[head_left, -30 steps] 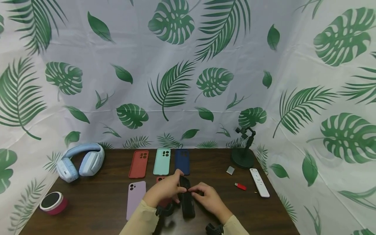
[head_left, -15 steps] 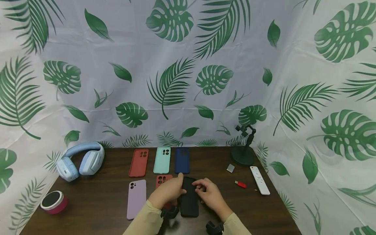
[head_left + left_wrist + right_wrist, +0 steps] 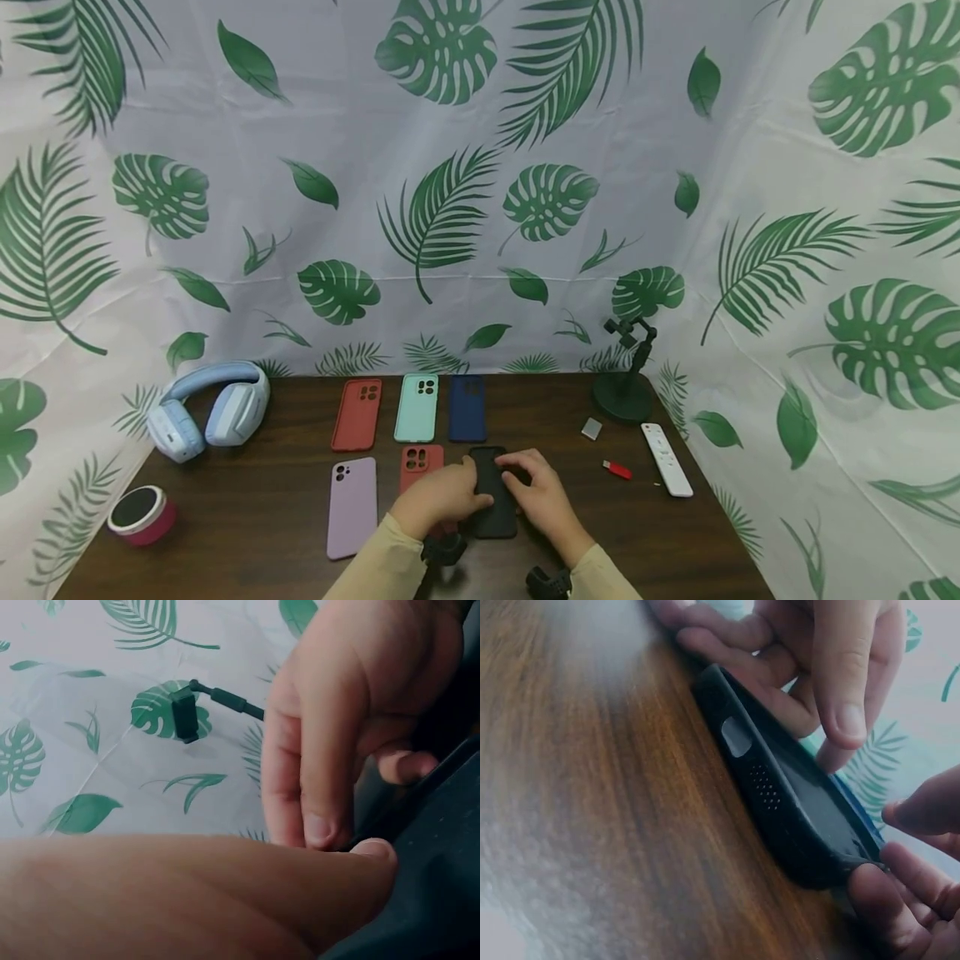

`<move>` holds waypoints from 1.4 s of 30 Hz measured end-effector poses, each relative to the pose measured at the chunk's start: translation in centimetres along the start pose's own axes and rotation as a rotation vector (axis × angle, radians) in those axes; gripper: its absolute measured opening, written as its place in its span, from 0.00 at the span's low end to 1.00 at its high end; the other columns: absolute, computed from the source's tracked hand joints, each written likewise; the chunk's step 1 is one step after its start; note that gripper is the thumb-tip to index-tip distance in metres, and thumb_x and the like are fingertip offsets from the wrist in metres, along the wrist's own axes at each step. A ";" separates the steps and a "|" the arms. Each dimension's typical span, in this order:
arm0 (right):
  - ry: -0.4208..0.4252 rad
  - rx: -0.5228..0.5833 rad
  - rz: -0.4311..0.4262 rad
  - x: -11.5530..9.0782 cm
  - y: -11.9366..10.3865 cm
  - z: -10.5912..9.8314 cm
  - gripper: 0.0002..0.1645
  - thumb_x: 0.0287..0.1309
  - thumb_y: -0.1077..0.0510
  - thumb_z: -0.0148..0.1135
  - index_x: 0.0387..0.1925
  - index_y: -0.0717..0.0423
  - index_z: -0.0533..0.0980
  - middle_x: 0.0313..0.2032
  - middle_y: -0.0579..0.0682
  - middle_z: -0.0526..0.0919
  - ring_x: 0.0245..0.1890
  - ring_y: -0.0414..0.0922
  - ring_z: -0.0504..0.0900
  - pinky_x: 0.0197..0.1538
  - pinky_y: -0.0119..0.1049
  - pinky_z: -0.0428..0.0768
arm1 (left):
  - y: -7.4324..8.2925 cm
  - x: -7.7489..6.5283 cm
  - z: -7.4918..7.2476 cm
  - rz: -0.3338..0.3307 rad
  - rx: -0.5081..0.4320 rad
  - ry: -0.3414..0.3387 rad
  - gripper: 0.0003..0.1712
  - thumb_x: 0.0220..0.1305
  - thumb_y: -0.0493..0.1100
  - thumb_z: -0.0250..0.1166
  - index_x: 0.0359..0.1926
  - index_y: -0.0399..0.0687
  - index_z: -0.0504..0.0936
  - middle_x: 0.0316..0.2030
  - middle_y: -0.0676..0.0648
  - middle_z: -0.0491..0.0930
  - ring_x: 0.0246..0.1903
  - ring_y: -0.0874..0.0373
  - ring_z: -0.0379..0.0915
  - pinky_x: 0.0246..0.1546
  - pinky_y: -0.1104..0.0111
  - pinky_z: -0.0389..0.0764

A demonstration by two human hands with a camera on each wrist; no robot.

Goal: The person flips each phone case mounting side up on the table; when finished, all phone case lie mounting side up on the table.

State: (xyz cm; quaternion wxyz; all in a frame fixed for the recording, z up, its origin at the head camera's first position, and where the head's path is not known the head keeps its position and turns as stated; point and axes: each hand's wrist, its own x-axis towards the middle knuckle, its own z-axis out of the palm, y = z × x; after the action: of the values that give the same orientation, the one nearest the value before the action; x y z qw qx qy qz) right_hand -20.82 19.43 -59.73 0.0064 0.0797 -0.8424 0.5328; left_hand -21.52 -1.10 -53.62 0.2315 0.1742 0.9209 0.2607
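A black phone case lies nearly flat between my hands, low over the table. Its raised rim, a port cutout and a patch of small speaker holes show on the near end of the case in the right wrist view. My left hand grips the left long side, thumb over the rim and fingers underneath. With thumb and fingers, my right hand pinches the far right corner. In the left wrist view the right hand is at the far edge, and the left hand crosses in front.
Beside the left hand lie a red phone case and a lilac one. Behind are red, mint and navy cases. Headphones and a pink-sided round object stand left; a dark stand, USB stick and remote sit right.
The black phone case has turned from edge-on to nearly flat with its recessed side up, then shifted slightly away and to the right. Both hands keep hold along its far part.
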 end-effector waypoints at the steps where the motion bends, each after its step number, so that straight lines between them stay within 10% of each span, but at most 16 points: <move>1: 0.002 -0.002 0.001 0.0 0.0 0.0 0.14 0.67 0.57 0.65 0.52 0.41 0.83 0.52 0.47 0.77 0.41 0.48 0.79 0.22 0.38 0.83 | 0.1 -0.1 0.1 -0.022 -0.027 -0.012 0.52 0.69 0.60 0.63 0.76 0.27 0.52 0.33 0.40 0.85 0.16 0.50 0.81 0.19 0.59 0.80; 5: 0.001 0.002 0.010 0.2 0.1 -0.1 0.14 0.68 0.55 0.64 0.52 0.38 0.83 0.52 0.48 0.78 0.34 0.45 0.79 0.22 0.38 0.83 | 0.3 -0.2 0.3 -0.054 -0.068 -0.034 0.56 0.69 0.61 0.63 0.78 0.28 0.46 0.18 0.45 0.81 0.15 0.48 0.81 0.15 0.58 0.78; 11: -0.002 0.069 0.036 0.1 0.5 -0.6 0.12 0.70 0.55 0.62 0.52 0.40 0.83 0.53 0.49 0.80 0.18 0.44 0.75 0.21 0.41 0.82 | 0.3 -0.5 -0.2 -0.060 -0.091 -0.056 0.55 0.70 0.62 0.62 0.78 0.29 0.48 0.21 0.44 0.83 0.18 0.49 0.82 0.23 0.58 0.80; 21: 0.117 -0.008 -0.012 0.3 -0.7 -0.7 0.08 0.70 0.55 0.63 0.42 0.38 0.84 0.46 0.44 0.81 0.28 0.42 0.78 0.26 0.35 0.81 | 0.2 -1.3 -1.7 0.008 -0.117 -0.119 0.46 0.71 0.61 0.61 0.77 0.39 0.56 0.34 0.48 0.82 0.23 0.53 0.81 0.27 0.59 0.80; 30: 0.014 -0.029 -0.034 0.6 -4.9 -1.0 0.08 0.71 0.57 0.60 0.44 0.41 0.82 0.48 0.42 0.81 0.39 0.50 0.80 0.27 0.39 0.83 | -0.6 -3.1 -3.2 0.290 0.021 0.116 0.25 0.71 0.58 0.62 0.61 0.52 0.75 0.43 0.52 0.78 0.33 0.66 0.75 0.34 0.69 0.77; 37: -0.183 0.027 0.083 1.1 -7.4 0.5 0.13 0.72 0.55 0.57 0.54 0.54 0.78 0.50 0.60 0.83 0.43 0.52 0.84 0.34 0.43 0.84 | -2.5 -4.8 -3.5 0.274 0.159 0.347 0.30 0.70 0.57 0.65 0.66 0.49 0.73 0.55 0.46 0.74 0.51 0.54 0.75 0.47 0.58 0.81; 42: -0.271 0.064 0.165 1.6 -8.8 1.9 0.19 0.71 0.53 0.59 0.58 0.58 0.74 0.47 0.64 0.82 0.41 0.55 0.86 0.35 0.44 0.86 | -4.2 -5.8 -4.0 0.161 0.152 0.395 0.33 0.68 0.56 0.67 0.67 0.45 0.72 0.57 0.41 0.73 0.59 0.43 0.71 0.53 0.50 0.80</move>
State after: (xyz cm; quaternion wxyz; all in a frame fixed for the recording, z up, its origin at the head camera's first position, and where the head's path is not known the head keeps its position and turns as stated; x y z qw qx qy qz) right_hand -21.01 13.86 -52.54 -0.1537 0.0815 -0.8220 0.5423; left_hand -19.61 -8.67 -51.04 0.0112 0.2097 0.9484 0.2375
